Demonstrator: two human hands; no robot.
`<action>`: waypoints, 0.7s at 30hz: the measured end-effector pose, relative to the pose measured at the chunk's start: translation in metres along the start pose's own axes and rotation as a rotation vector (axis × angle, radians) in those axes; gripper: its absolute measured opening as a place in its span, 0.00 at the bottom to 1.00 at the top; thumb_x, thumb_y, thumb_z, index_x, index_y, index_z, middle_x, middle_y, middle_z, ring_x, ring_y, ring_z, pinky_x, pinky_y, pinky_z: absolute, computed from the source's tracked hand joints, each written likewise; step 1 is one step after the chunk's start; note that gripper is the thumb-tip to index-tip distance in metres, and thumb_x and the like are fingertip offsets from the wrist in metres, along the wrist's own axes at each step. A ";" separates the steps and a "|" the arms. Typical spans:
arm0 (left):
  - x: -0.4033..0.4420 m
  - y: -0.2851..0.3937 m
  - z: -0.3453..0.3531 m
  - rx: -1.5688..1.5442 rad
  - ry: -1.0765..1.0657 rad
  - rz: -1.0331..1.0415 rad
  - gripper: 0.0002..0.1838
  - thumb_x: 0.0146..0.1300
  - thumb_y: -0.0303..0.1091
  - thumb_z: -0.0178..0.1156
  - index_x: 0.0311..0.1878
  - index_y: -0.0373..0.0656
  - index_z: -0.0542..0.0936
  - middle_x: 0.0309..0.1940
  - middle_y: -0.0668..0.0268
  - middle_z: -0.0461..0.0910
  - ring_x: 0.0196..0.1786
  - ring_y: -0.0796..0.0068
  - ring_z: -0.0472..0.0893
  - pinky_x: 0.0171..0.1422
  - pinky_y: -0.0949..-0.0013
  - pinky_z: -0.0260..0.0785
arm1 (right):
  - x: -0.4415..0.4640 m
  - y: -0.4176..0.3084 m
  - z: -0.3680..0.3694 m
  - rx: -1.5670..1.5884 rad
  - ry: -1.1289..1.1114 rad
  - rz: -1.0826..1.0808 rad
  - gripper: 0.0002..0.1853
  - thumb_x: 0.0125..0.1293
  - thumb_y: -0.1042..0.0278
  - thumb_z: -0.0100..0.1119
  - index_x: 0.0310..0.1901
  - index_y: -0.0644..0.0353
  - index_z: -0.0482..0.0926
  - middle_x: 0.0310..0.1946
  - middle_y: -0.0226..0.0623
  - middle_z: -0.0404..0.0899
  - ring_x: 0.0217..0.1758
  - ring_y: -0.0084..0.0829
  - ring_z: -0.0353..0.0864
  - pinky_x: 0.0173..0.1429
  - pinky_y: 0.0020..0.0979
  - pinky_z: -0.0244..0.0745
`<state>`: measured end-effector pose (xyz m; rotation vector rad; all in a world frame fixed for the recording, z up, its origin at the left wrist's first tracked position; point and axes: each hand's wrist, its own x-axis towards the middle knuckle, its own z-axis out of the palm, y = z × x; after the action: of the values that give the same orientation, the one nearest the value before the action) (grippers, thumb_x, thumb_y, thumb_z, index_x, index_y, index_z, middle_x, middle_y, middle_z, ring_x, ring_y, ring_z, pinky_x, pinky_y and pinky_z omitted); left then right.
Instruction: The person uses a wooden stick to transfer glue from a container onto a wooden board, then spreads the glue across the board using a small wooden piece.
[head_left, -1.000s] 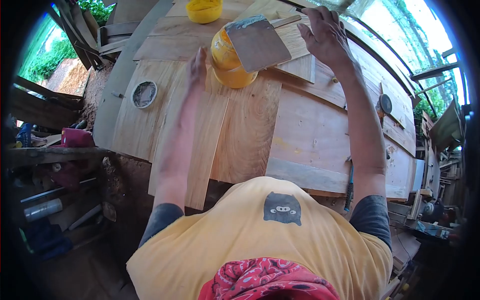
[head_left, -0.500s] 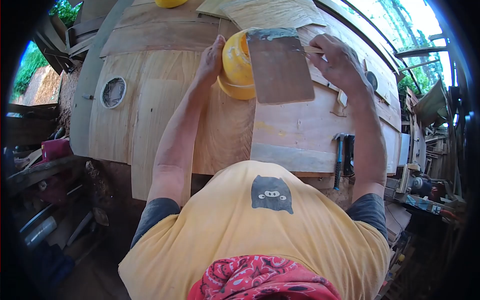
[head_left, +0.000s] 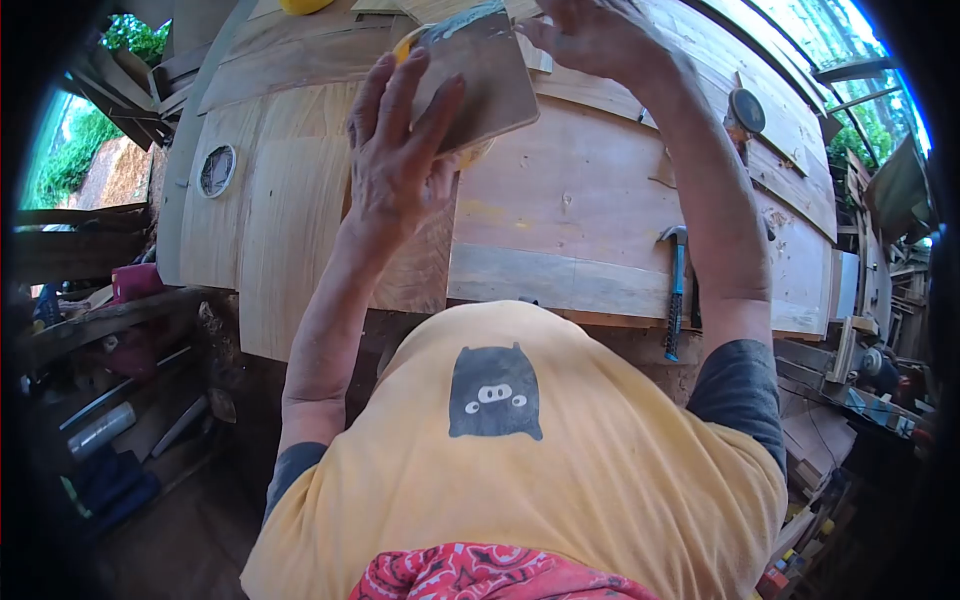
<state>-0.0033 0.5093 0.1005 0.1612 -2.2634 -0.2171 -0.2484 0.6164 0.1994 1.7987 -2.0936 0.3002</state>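
Note:
My left hand [head_left: 395, 155] has its fingers spread over the left side of a thin brown rectangular panel [head_left: 495, 90], seemingly touching it. Blue-grey paste [head_left: 465, 20] lies along the panel's far edge. Behind the panel, a yellow tub [head_left: 405, 45] is mostly hidden; only parts of its rim show. Just right of the panel, at the top of the view, is my right hand [head_left: 595, 40]. Its fingers are curled, blurred and partly cut off, so what they hold is hard to make out.
Wooden boards [head_left: 300, 190] cover the workbench. A round white-rimmed container [head_left: 217, 172] stands at left. A hammer [head_left: 676, 290] hangs over the front edge, and a round-headed tool [head_left: 746, 110] lies at right. Another yellow object [head_left: 305, 5] is at the far edge.
My left hand has shifted from the tub's side to spread over the panel. The panel has tilted and moved left and up in view. My right hand has moved up and left.

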 end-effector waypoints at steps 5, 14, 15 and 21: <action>-0.008 -0.002 0.013 -0.055 0.051 -0.043 0.33 0.55 0.19 0.66 0.68 0.46 0.78 0.74 0.49 0.68 0.77 0.40 0.63 0.80 0.45 0.56 | -0.070 0.014 0.053 0.775 0.333 0.473 0.14 0.73 0.67 0.60 0.57 0.59 0.74 0.34 0.32 0.79 0.40 0.24 0.78 0.46 0.31 0.74; -0.018 -0.010 0.009 -0.159 -0.008 -0.238 0.27 0.79 0.46 0.52 0.71 0.35 0.70 0.70 0.42 0.71 0.73 0.39 0.69 0.77 0.36 0.62 | -0.111 -0.126 0.190 0.986 0.155 0.676 0.54 0.59 0.77 0.60 0.79 0.71 0.31 0.48 0.59 0.76 0.49 0.58 0.80 0.53 0.48 0.79; -0.025 -0.017 0.013 -0.277 0.075 -0.273 0.26 0.79 0.46 0.52 0.70 0.37 0.71 0.69 0.43 0.71 0.72 0.39 0.70 0.77 0.34 0.61 | -0.110 -0.136 0.189 1.046 0.111 0.724 0.56 0.58 0.77 0.61 0.78 0.73 0.29 0.50 0.63 0.75 0.51 0.62 0.79 0.53 0.51 0.78; -0.039 -0.075 -0.030 -0.587 0.101 -0.453 0.18 0.80 0.43 0.52 0.37 0.45 0.84 0.68 0.41 0.73 0.71 0.28 0.68 0.78 0.24 0.52 | -0.074 -0.194 0.200 1.299 0.119 0.682 0.52 0.60 0.75 0.60 0.75 0.83 0.33 0.49 0.63 0.72 0.49 0.58 0.78 0.52 0.50 0.78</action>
<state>0.0481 0.4401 0.0749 0.3586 -1.9440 -1.0678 -0.0757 0.5733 -0.0274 1.2782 -2.5124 2.2672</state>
